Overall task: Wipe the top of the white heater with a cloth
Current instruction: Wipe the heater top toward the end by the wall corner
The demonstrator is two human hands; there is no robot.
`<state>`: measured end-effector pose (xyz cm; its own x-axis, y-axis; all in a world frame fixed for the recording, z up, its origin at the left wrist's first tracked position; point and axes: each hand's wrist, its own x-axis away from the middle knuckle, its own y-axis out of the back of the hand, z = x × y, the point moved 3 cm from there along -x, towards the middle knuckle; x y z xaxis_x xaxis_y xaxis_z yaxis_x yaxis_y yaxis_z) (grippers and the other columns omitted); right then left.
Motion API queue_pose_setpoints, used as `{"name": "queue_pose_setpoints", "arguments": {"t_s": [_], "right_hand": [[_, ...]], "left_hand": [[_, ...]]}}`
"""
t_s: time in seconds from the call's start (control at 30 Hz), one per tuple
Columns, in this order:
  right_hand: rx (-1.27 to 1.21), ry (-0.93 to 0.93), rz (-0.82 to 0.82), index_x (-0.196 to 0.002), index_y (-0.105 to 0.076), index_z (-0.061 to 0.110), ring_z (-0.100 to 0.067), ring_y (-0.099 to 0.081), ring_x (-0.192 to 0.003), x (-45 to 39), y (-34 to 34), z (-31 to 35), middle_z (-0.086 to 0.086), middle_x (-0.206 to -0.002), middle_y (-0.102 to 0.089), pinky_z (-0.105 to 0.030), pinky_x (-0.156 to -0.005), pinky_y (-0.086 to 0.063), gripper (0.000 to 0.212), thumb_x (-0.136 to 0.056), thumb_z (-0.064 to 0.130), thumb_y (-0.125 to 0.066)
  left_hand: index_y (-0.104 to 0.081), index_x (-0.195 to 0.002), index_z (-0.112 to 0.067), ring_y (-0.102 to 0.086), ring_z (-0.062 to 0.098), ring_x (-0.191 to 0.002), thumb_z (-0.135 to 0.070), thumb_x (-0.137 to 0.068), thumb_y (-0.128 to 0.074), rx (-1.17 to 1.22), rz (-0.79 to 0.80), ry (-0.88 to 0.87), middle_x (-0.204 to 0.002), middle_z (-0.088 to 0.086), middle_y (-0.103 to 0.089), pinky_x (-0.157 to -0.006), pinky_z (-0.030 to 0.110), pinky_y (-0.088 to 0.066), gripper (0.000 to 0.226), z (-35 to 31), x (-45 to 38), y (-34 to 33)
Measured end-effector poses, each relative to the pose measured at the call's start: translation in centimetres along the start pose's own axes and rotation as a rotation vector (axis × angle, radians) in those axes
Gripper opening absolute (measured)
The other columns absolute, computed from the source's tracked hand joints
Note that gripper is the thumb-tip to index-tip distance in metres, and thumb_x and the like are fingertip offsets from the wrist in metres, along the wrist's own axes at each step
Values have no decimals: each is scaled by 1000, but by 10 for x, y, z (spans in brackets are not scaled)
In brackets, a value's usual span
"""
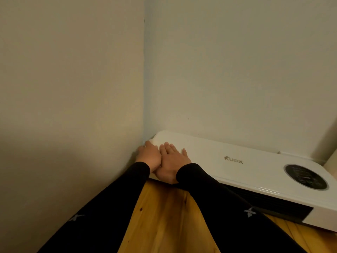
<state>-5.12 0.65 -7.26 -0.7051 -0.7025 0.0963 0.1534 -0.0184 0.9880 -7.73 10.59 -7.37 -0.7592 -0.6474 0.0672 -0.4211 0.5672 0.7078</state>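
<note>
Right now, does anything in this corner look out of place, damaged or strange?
Nothing looks damaged or spilled. The white heater sits against the wall, in the corner. One oddity: no cloth is clearly visible. The left hand curls at the heater's end near the corner, and the right hand lies flat on top.

The left hand (148, 155) and right hand (172, 162) cover the left end of the white heater (237, 161), hiding whatever lies beneath them; whether a cloth is under either palm cannot be told. The heater's right end runs off the picture's edge. Markings on its round dark control panel (305, 176) are too small to read. Both black sleeves (228, 207) are cut off by the bottom edge.
</note>
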Motion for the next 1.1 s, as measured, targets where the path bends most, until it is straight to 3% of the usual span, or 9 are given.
{"name": "queue_pose_setpoints", "arguments": {"t_s": [0.27,0.47,0.73,0.93,1.1], "right_hand": [[-6,-22,8,-160,5,14,-24,6,-156,15,-1,-1,-8,-169,8,-54,-124,4,101,-84,57,-44],[9,-7,0,-160,3,14,-25,3,-156,8,-1,-4,-10,-169,3,-53,-124,2,100,-86,63,-42],[-15,-52,28,-161,1,16,-24,1,-156,-15,5,-21,-8,-169,1,-54,-124,2,107,-82,78,-36],[-70,-68,38,-161,-2,19,-23,0,-156,-31,11,-37,-6,-169,-2,-55,-123,0,109,-79,82,-36],[-52,-79,45,-161,-2,19,-22,1,-156,-47,15,-52,-4,-170,-2,-57,-123,0,107,-80,81,-36]], "left_hand": [[-27,-145,-14,-44,40,-123,-32,-101,-29,-31,8,-55,-141,21,-32,-101,45,-40,48,2,11,-4],[-19,-151,-23,-39,40,-127,-35,-100,-29,-189,61,-88,-144,18,-29,-104,46,-37,53,0,0,-6],[-7,-154,-20,-33,41,-135,-35,-100,-29,-460,158,-108,-154,18,-21,-111,53,-31,60,-22,-33,-12],[-8,-154,-12,-4,34,-149,-28,-101,-26,-517,188,-213,-163,11,5,-118,53,-16,58,-35,-62,-27],[-9,-154,-12,-1,26,-150,-28,-101,-23,-527,157,-252,-164,5,4,-119,50,-11,57,-42,-82,-37]]}}
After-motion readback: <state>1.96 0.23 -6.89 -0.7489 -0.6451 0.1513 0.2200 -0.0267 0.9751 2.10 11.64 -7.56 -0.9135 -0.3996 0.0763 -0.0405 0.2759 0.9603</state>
